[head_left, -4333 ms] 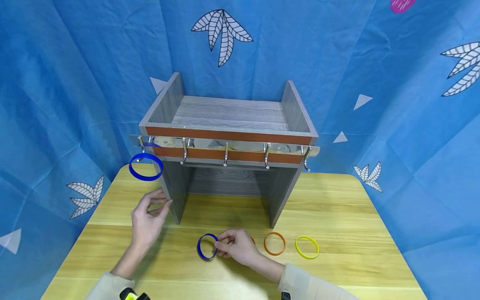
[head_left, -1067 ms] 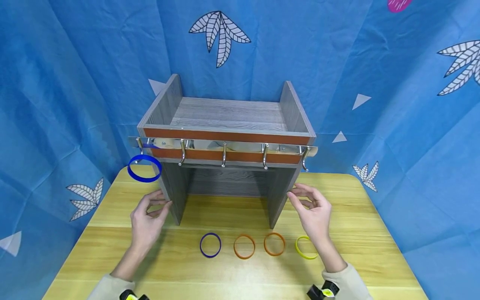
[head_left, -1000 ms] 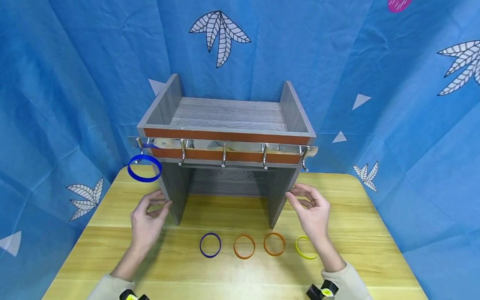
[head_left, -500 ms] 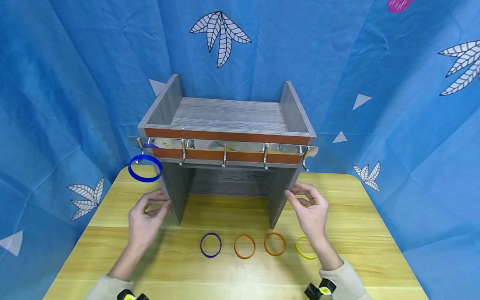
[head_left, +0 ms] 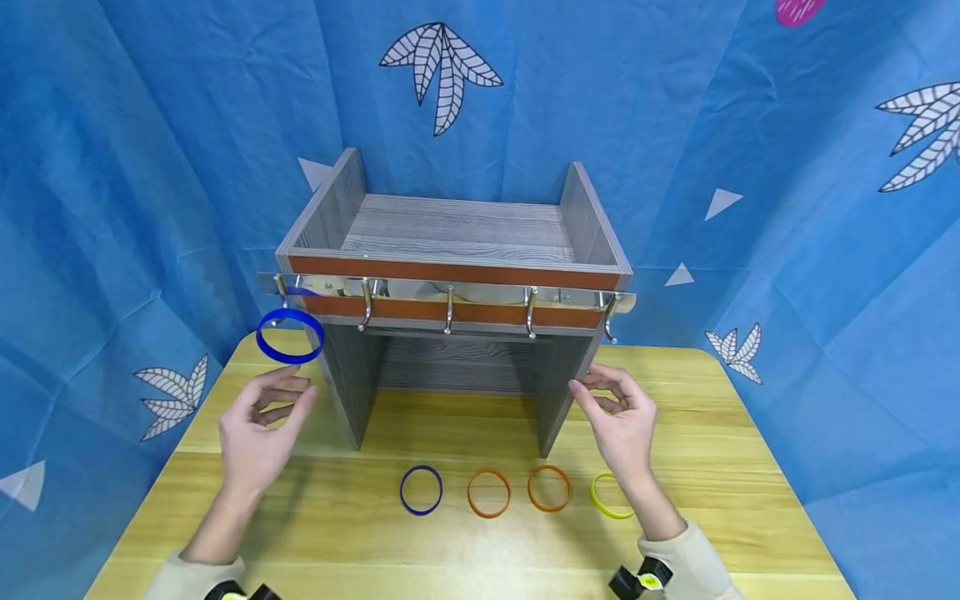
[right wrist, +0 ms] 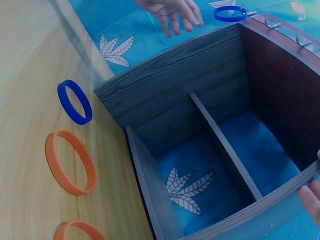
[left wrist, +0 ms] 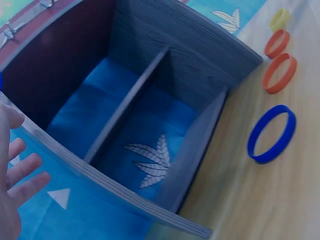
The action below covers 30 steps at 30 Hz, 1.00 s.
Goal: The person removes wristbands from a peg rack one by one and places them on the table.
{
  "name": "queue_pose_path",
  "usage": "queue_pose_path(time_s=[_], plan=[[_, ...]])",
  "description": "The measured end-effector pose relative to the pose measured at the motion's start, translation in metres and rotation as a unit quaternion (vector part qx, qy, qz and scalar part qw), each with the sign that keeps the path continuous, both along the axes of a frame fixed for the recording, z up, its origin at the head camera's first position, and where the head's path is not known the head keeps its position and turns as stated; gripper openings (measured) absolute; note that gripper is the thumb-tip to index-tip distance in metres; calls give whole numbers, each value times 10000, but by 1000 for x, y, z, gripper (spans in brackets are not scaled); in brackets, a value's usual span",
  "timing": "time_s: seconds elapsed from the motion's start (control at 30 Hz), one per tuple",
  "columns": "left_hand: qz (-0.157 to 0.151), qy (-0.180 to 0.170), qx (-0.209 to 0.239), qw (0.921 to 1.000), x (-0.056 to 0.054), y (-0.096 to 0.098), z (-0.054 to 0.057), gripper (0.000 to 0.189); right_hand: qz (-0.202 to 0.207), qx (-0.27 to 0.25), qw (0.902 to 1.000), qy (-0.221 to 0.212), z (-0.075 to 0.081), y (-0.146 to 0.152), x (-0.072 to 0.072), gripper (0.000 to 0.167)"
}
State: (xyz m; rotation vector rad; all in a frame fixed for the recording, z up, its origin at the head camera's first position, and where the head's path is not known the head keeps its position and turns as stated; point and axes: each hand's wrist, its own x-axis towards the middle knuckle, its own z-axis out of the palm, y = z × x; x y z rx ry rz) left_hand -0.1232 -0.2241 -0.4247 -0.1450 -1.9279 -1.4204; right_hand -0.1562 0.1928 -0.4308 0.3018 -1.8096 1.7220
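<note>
A grey wood-grain shelf carries a metal rail with several hooks along its front. From the leftmost hook hangs a blue wristband. Just below that band, my left hand is in the air with loosely bent fingers, apart from the shelf and holding nothing. My right hand holds the front edge of the right side panel between thumb and fingers. On the table lie another blue wristband, two orange wristbands and a yellow wristband, partly behind the right wrist.
The shelf stands on a light wooden table. Blue cloth with leaf prints hangs behind and at both sides. Both wrist views show a divider inside the shelf.
Over the last half second my left hand let go of the left side panel and moved left. Earlier, the right hand left the blue wristband on the table and went to the right panel.
</note>
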Motion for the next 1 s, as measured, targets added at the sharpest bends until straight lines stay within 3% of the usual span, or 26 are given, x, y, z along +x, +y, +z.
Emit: queue_pose_path(time_s=[0.17,0.33,0.47,0.6,0.73,1.0], plan=[[-330,384,137,9986,0,-4,11,32,-82,53,9999,-78,0,0,1,25],[-743,843,527,9923,-2,-6,21,33,-110,67,9999,-85,1,1,1,24],[-1154,1153,944,9821,-6,-8,26,36,-105,92,9999,-74,0,1,0,24],[-1672,1325,1549,9646,-10,-9,30,40,-42,83,10000,-22,0,1,0,25],[-1990,1436,1944,9497,-11,-9,36,40,28,31,10000,59,0,0,-1,25],[-2278,1549,2029,9396,-11,-10,41,36,23,27,10000,70,-1,1,-2,25]])
